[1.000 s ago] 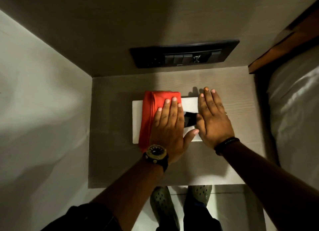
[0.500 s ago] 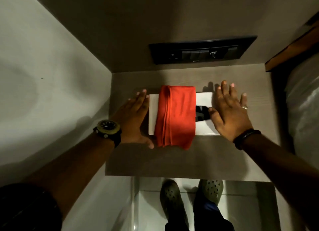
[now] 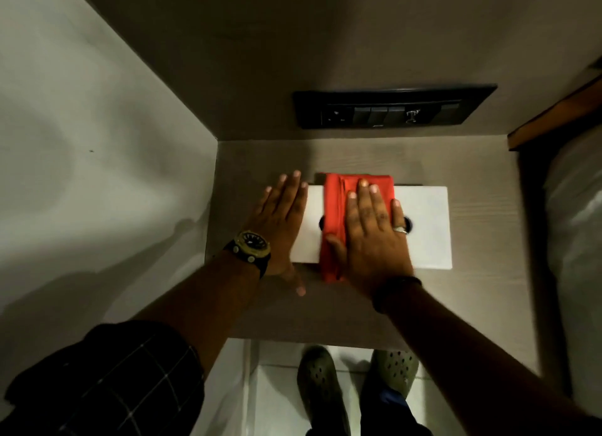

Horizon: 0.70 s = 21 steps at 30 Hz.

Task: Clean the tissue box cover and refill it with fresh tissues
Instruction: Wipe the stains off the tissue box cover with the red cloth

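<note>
Since half a second ago the right hand (image 3: pixel 374 236) has slid off the right end of the box and now sits flat on the red cloth (image 3: pixel 335 214), and the left hand (image 3: pixel 277 220) is still parked at the box's left end.

So right now: the white tissue box cover (image 3: pixel 423 227) lies flat on the worktop (image 3: pixel 472 305), long side running left-right. The cloth is folded into a strip and draped across the cover left of its middle, spilling a bit over the far edge and the near edge. The right hand is spread open, palm down, fingers straight, pressing on the cloth; there's a ring on one finger and a dark band at the wrist. The dark slot in the cover's top is mostly hidden, only its two rounded ends peek out on either side of the cloth and hand.

The left hand is also open and flat, fingers together, resting against the cover's left end with the thumb down on the worktop just in front of the cover. It wears a watch (image 3: pixel 250 245). Neither hand is gripping anything.

Behind the cover, on the wall, there's a black switch panel (image 3: pixel 391 109). To the right of the worktop is the bed (image 3: pixel 576 214). In front of the worktop, down on the floor, you can see green clogs (image 3: pixel 321 386).
</note>
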{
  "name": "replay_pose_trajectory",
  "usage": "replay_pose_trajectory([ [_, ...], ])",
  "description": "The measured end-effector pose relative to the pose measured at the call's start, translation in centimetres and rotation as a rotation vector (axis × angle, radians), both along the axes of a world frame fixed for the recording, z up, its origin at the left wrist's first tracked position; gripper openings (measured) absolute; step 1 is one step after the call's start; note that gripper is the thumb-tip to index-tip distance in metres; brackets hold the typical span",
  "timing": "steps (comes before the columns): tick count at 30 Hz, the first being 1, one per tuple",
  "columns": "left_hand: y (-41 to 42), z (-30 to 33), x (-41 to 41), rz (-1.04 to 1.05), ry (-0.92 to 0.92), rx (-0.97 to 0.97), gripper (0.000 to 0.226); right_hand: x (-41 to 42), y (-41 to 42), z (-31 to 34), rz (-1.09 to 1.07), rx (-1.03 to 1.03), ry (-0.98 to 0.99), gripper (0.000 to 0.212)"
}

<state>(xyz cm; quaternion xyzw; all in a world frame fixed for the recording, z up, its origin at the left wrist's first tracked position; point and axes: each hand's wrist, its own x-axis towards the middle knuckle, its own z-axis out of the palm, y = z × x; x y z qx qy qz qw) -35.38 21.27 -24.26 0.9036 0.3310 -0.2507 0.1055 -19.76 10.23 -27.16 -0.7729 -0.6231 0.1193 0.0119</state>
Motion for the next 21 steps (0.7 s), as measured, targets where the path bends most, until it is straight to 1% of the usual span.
replay_pose_trajectory([
  [4,-0.1,0.1,0.1,0.011,0.002,-0.008,0.169,5.5,-3.2,0.1,-0.092,-0.009,-0.071,0.074],
  [7,-0.3,0.1,0.3,0.041,-0.034,0.010,0.163,6.5,-3.8,0.2,-0.159,-0.007,-0.085,0.071],
  [10,-0.4,-0.2,0.2,0.032,-0.067,0.061,0.156,5.2,-3.1,0.0,-0.325,0.027,-0.059,0.070],
  [13,-0.6,-0.4,0.5,0.051,-0.072,0.065,0.150,3.7,-1.5,-0.1,-0.564,0.066,-0.036,0.071],
  [14,-0.6,-0.4,0.5,0.063,-0.086,0.062,0.148,3.1,-0.9,0.0,-0.609,0.064,-0.026,0.072],
  [15,-0.6,-0.3,0.6,0.069,-0.097,0.059,0.147,2.4,-0.3,0.2,-0.605,0.058,-0.017,0.072],
  [16,-0.6,-0.2,0.6,0.066,-0.095,0.065,0.145,1.5,0.2,0.4,-0.548,0.050,-0.010,0.072],
  [19,-0.6,-0.5,0.5,0.042,-0.092,0.080,0.142,-1.1,0.9,0.5,-0.191,0.047,0.014,0.077],
  [21,-0.6,-0.6,0.4,0.044,-0.091,0.065,0.145,-1.0,0.4,0.3,-0.009,0.053,0.009,0.079],
])
